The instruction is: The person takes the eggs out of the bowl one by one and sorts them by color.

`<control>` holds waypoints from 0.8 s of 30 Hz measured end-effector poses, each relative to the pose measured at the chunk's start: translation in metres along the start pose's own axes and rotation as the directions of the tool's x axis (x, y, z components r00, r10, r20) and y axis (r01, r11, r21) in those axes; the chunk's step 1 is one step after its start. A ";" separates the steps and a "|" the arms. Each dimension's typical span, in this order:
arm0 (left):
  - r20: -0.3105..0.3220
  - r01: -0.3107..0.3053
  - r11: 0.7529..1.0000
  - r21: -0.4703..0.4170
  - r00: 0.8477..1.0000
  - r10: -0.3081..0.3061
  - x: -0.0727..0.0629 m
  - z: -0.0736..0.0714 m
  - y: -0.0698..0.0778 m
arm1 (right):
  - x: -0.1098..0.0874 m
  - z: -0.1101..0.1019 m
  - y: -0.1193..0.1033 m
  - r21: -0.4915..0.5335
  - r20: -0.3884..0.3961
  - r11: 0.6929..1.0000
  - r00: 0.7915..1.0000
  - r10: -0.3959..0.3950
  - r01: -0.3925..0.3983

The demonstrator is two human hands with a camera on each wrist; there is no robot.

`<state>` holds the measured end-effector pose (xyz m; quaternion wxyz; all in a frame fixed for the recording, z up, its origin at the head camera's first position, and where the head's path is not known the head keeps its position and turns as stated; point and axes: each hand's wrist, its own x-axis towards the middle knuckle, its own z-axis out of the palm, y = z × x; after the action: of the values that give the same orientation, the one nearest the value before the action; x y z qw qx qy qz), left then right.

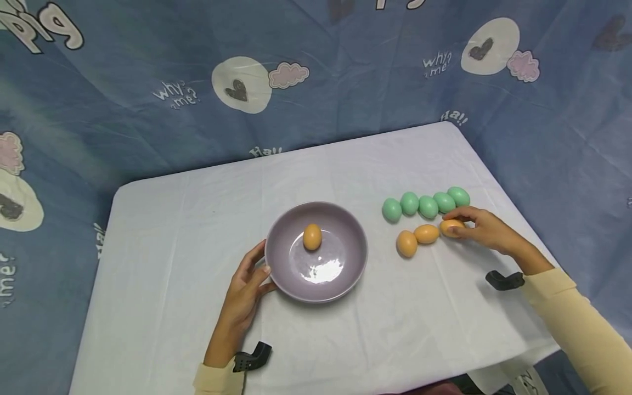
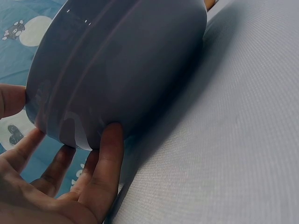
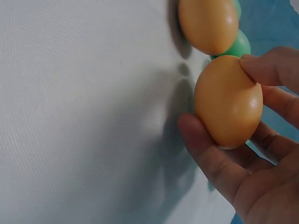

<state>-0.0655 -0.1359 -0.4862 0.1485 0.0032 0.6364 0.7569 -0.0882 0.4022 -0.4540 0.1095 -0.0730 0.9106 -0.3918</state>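
Note:
A mauve bowl [image 1: 353, 258] stands on the white-covered table with one orange egg [image 1: 312, 237] inside it. On its left side my left hand [image 1: 245, 291] holds the bowl, thumb at the rim and fingers spread along the outer wall [image 2: 126, 65]. Over to the right, my right hand [image 1: 481, 227] grips another orange egg [image 1: 450, 227] between thumb and fingers. The right wrist view shows this held egg [image 3: 228, 102] close beside a neighbouring orange egg [image 3: 208, 23]. Two more orange eggs, one upright-looking [image 1: 407, 243] and one sideways [image 1: 427, 234], lie left of that hand.
Just behind the orange eggs runs a row of several green eggs [image 1: 428, 207]. The white tablecloth [image 1: 197, 263] reaches to a blue patterned curtain [image 1: 345, 99] at the back and sides. Black wrist mounts [image 1: 253, 357] sit at both cuffs.

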 end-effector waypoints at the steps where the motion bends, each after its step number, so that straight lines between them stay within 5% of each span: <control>1: -0.001 0.004 1.000 0.000 1.000 -0.004 0.000 0.000 0.000 | 0.000 0.001 0.000 -0.002 0.002 1.000 1.000 0.003 -0.003; 24: -0.010 0.021 1.000 0.016 1.000 -0.021 -0.001 0.000 0.002 | 0.001 0.006 0.001 -0.040 0.003 0.999 1.000 -0.007 0.007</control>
<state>-0.0646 -0.1360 -0.4843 0.1533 -0.0061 0.6430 0.7503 -0.0873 0.3981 -0.4590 0.1080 -0.0789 0.9178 -0.3739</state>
